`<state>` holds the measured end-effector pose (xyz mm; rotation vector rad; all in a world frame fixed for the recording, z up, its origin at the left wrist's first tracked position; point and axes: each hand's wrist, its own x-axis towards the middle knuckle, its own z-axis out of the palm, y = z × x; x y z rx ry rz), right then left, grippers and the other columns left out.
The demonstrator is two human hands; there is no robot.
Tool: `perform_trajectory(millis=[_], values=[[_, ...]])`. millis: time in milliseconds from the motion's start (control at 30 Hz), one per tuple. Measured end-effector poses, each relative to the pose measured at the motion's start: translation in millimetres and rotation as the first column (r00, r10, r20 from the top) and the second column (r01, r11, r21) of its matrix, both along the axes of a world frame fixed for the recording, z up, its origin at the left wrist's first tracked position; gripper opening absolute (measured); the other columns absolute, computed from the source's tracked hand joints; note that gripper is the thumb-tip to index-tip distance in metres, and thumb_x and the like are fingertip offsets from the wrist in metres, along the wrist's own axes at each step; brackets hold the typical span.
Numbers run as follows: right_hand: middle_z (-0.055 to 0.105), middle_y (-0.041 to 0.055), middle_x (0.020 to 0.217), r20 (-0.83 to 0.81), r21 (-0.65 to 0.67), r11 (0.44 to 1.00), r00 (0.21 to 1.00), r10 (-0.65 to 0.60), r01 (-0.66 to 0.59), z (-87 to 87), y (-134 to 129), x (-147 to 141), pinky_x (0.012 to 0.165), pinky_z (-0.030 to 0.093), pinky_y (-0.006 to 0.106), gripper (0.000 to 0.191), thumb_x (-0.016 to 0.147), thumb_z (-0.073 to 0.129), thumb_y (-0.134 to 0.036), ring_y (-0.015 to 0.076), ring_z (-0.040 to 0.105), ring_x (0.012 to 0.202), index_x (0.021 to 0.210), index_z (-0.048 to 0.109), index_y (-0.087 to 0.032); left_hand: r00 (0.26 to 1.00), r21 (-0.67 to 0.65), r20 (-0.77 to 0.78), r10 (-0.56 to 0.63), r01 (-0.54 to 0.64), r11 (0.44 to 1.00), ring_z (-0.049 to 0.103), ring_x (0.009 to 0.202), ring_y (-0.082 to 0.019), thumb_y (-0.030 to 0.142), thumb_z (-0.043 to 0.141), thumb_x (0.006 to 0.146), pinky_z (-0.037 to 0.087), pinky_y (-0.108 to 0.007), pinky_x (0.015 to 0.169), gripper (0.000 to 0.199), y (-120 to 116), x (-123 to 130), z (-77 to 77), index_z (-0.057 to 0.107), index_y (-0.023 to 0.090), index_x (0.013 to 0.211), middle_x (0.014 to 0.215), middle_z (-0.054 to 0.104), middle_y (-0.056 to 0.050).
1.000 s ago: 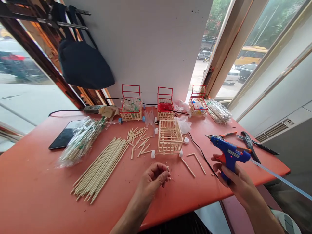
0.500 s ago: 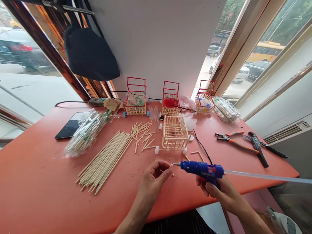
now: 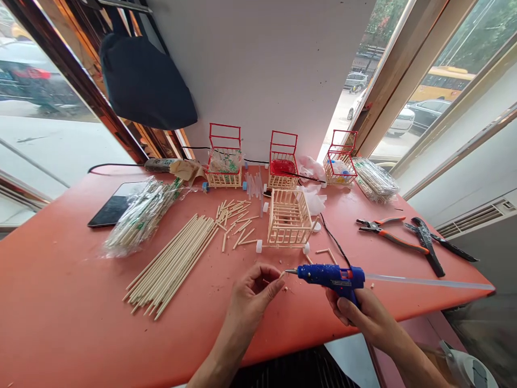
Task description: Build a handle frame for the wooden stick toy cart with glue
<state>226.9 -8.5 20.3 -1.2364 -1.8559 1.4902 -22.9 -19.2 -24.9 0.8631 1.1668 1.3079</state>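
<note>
My right hand (image 3: 363, 310) grips a blue hot glue gun (image 3: 329, 276) by its handle, with a long clear glue stick (image 3: 428, 281) sticking out of its back. The metal nozzle points left at the fingertips of my left hand (image 3: 256, 288). Thumb and index finger there pinch a short wooden stick piece (image 3: 283, 274), mostly hidden by the fingers; the nozzle is at or very near its end. Beyond both hands stands a small cart made of wooden sticks (image 3: 290, 218), with white caps as wheels.
Long wooden sticks (image 3: 173, 264) lie at the left, with short cut sticks (image 3: 236, 221) behind them. Bagged sticks (image 3: 143, 213) rest on a black tablet (image 3: 109, 210). Several red-trimmed carts (image 3: 224, 161) line the wall. Pliers (image 3: 391, 236) lie at right; a black cord (image 3: 335, 241) runs behind the gun.
The glue gun has shifted slightly left and its nozzle is closer to the stick piece in my left hand. The view has tilted a little.
</note>
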Motion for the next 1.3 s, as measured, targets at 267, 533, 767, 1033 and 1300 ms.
perform_trajectory(millis=[267, 533, 767, 1033, 1300], values=[[0.049, 0.0019, 0.071, 0.031, -0.011, 1.000, 1.000, -0.003, 0.004, 6.0, -1.2, -1.8, 0.053, 0.034, 0.025, 0.049, 0.098, 0.047, -0.063, 0.0132, 0.041, 0.061, 0.087, 0.058, -0.016, 1.000, -0.025, -0.001, 0.005, -0.005, 1.000, 0.063, 0.069, -0.016, 0.044, 0.083, 0.072, 0.047, -0.023, 0.063, 0.030, -1.2, -0.9, -0.5, 0.070, 0.018, 0.080, 0.073, 0.068, -0.002], [0.049, 0.0014, 0.072, 0.027, -0.017, 1.000, 1.000, -0.007, 0.008, 4.0, 0.9, -3.2, 0.053, 0.036, 0.025, 0.048, 0.098, 0.048, -0.062, 0.0130, 0.042, 0.061, 0.089, 0.058, -0.016, 1.000, -0.015, -0.013, 0.015, -0.015, 1.000, 0.062, 0.068, -0.015, 0.043, 0.082, 0.074, 0.047, -0.023, 0.062, 0.028, -3.2, -2.7, 1.6, 0.070, 0.018, 0.081, 0.075, 0.068, -0.002], [0.047, -0.0001, 0.070, 0.027, -0.007, 1.000, 1.000, -0.001, 0.001, 0.5, -0.5, -0.6, 0.054, 0.033, 0.025, 0.045, 0.099, 0.047, -0.059, 0.0127, 0.040, 0.060, 0.089, 0.059, -0.016, 0.999, -0.026, -0.031, 0.021, -0.022, 0.999, 0.060, 0.068, -0.016, 0.044, 0.082, 0.074, 0.046, -0.023, 0.061, 0.029, -2.6, -2.6, 2.3, 0.071, 0.018, 0.082, 0.075, 0.068, -0.002], [0.048, 0.0009, 0.072, 0.050, -0.007, 1.000, 0.999, -0.008, 0.008, 3.4, -0.9, -0.9, 0.055, 0.035, 0.026, 0.047, 0.098, 0.047, -0.060, 0.0136, 0.041, 0.061, 0.091, 0.060, -0.016, 0.999, -0.052, -0.034, 0.006, -0.008, 0.999, 0.059, 0.068, -0.016, 0.046, 0.082, 0.073, 0.044, -0.023, 0.062, 0.031, -3.6, -3.7, 1.3, 0.072, 0.018, 0.081, 0.075, 0.068, -0.002], [0.047, 0.0006, 0.072, 0.058, -0.010, 0.999, 0.998, -0.030, 0.030, 5.3, -1.3, -2.1, 0.055, 0.034, 0.027, 0.050, 0.097, 0.048, -0.063, 0.0135, 0.041, 0.061, 0.091, 0.060, -0.015, 1.000, -0.060, 0.008, 0.018, -0.018, 0.998, 0.054, 0.063, -0.013, 0.051, 0.081, 0.073, 0.041, -0.022, 0.058, 0.036, -3.9, -3.9, -1.9, 0.073, 0.018, 0.083, 0.072, 0.066, -0.001]])
